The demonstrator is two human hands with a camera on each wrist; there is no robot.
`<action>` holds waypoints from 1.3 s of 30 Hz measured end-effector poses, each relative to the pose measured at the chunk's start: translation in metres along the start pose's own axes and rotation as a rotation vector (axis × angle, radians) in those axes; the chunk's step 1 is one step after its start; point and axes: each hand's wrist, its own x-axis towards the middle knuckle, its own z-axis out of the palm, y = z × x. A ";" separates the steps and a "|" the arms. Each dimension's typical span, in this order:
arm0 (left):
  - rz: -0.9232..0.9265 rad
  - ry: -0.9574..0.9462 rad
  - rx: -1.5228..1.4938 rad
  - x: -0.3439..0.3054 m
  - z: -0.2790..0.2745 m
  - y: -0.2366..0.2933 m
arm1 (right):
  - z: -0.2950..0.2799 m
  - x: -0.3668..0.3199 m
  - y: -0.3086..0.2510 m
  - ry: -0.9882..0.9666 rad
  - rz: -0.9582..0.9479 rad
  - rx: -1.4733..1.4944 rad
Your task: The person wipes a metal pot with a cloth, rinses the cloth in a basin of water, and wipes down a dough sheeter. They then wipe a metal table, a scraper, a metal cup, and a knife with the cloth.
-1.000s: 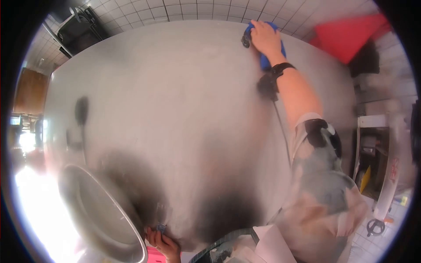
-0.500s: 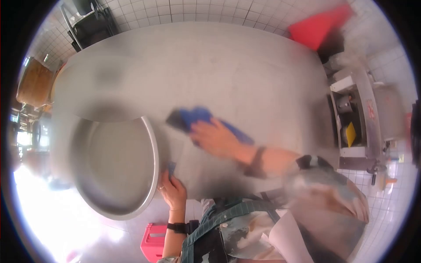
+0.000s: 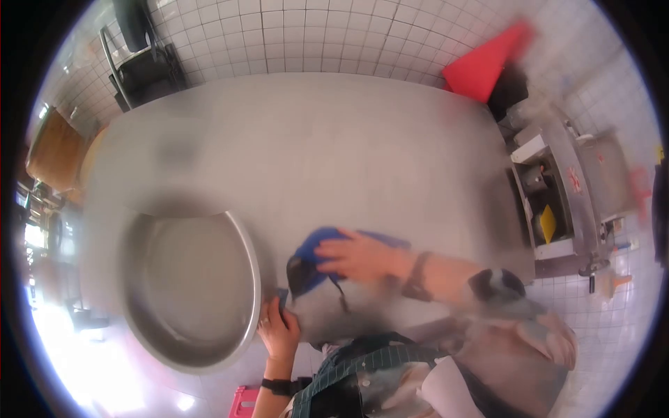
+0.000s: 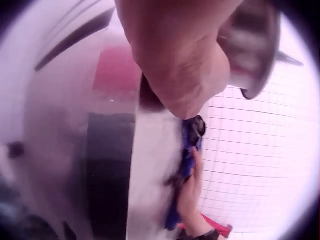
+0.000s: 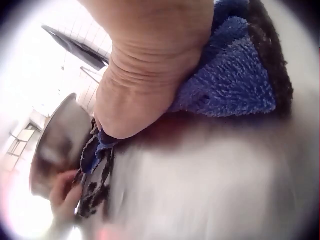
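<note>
A blue, fluffy cloth [image 5: 232, 75] with a dark border lies on the grey table [image 3: 327, 146]. In the head view my right hand [image 3: 359, 256] lies over the cloth, its fingers straight and pointing left. A wide metal basin [image 3: 255, 279] stands at the table's front left. Beside its right rim is my left hand [image 3: 280, 334], thumb apart from the fingers. A small blue item [image 3: 282, 298] shows at its thumb and fingertips; I cannot tell whether it is pinched. The right wrist view has the left hand [image 5: 65, 192] between basin and cloth.
A drawer unit [image 3: 547, 202] with a yellow item inside stands to the right. Something red [image 3: 481, 66] is at the back right corner. A black chair [image 3: 143, 70] and a wooden one [image 3: 56, 153] are to the left. A pink stool [image 3: 244, 400] stands below the front edge.
My right hand has swept the cloth from the table's far right edge to the front, close to my left hand. The left hand stays beside the basin. The head view has shifted.
</note>
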 end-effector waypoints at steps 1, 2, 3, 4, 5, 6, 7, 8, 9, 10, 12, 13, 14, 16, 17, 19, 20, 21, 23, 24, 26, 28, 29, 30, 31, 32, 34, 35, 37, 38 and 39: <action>0.042 0.040 0.064 0.000 0.003 -0.001 | -0.002 0.012 0.029 0.029 0.033 -0.020; 0.084 0.079 0.132 0.000 0.006 -0.002 | -0.007 0.025 0.058 0.059 0.060 -0.035; 0.084 0.082 0.149 0.003 0.005 -0.002 | -0.012 0.039 0.090 0.091 0.083 -0.048; 0.071 0.047 0.105 0.005 0.002 0.000 | -0.014 0.055 0.125 0.122 0.121 -0.087; 0.054 0.008 0.061 0.007 -0.001 0.001 | -0.016 0.069 0.160 0.150 0.161 -0.120; 0.051 0.001 0.081 0.008 -0.003 0.002 | -0.014 0.082 0.200 0.185 0.184 -0.174; 0.069 0.009 0.075 0.009 -0.005 0.002 | -0.008 0.097 0.241 0.211 0.231 -0.245; 0.087 0.021 0.066 0.011 -0.006 0.000 | -0.010 0.110 0.275 0.247 0.292 -0.266; 0.085 0.017 0.082 0.007 -0.005 -0.002 | -0.014 0.123 0.307 0.284 0.348 -0.287; 0.043 -0.044 0.078 0.001 -0.006 -0.005 | -0.019 0.136 0.336 0.301 0.412 -0.299; -0.010 -0.110 0.089 0.009 -0.008 -0.004 | -0.031 0.159 0.387 0.330 0.521 -0.316; 0.021 -0.106 0.090 0.015 -0.008 -0.001 | -0.037 0.166 0.411 0.343 0.567 -0.323; 0.044 -0.109 0.090 0.015 -0.008 0.001 | -0.038 0.172 0.432 0.380 0.638 -0.353; 0.024 -0.131 0.121 0.010 -0.005 -0.005 | -0.039 0.180 0.465 0.447 0.782 -0.341; 0.049 -0.102 0.100 0.011 -0.003 -0.008 | -0.038 0.182 0.474 0.477 0.860 -0.304; 0.076 -0.093 0.070 0.007 -0.006 -0.009 | -0.030 0.178 0.470 0.503 0.886 -0.295; 0.086 -0.079 0.082 0.014 -0.005 -0.005 | -0.035 0.174 0.467 0.539 0.902 -0.317; 0.098 -0.054 0.096 0.016 -0.005 -0.005 | -0.033 0.168 0.466 0.545 0.895 -0.327; 0.082 -0.011 0.105 0.004 -0.003 -0.019 | -0.021 0.154 0.453 0.649 0.893 -0.472; 0.065 0.013 0.112 -0.003 -0.001 -0.022 | -0.025 0.145 0.440 0.641 0.889 -0.489; -0.131 -0.185 0.062 -0.009 0.004 -0.028 | -0.018 0.105 0.395 0.611 0.882 -0.489; 0.036 -0.042 0.139 -0.005 0.005 -0.024 | -0.011 0.069 0.335 0.526 0.876 -0.467; 0.056 -0.001 0.116 -0.003 0.005 -0.021 | -0.011 0.055 0.306 0.492 0.848 -0.443; 0.075 0.048 0.095 -0.003 0.004 -0.018 | -0.011 0.041 0.267 0.452 0.829 -0.412; 0.083 0.045 0.073 -0.003 0.006 -0.015 | -0.009 0.028 0.225 0.422 0.807 -0.384; 0.026 0.009 0.022 -0.005 0.007 -0.014 | -0.004 0.014 0.184 0.385 0.761 -0.381; -0.007 -0.017 -0.049 -0.004 0.007 -0.014 | -0.002 -0.010 0.099 0.271 0.706 -0.371; 0.035 0.012 -0.036 -0.003 0.007 -0.013 | 0.006 -0.025 0.060 0.229 0.696 -0.343; 0.052 0.013 -0.042 -0.004 0.008 -0.010 | 0.024 -0.055 -0.018 0.081 0.713 -0.196; 0.059 0.017 -0.061 -0.005 0.009 -0.006 | 0.021 -0.068 -0.058 0.020 0.682 -0.103; 0.026 -0.007 -0.062 -0.004 0.009 -0.001 | 0.017 -0.080 -0.093 -0.041 0.649 -0.006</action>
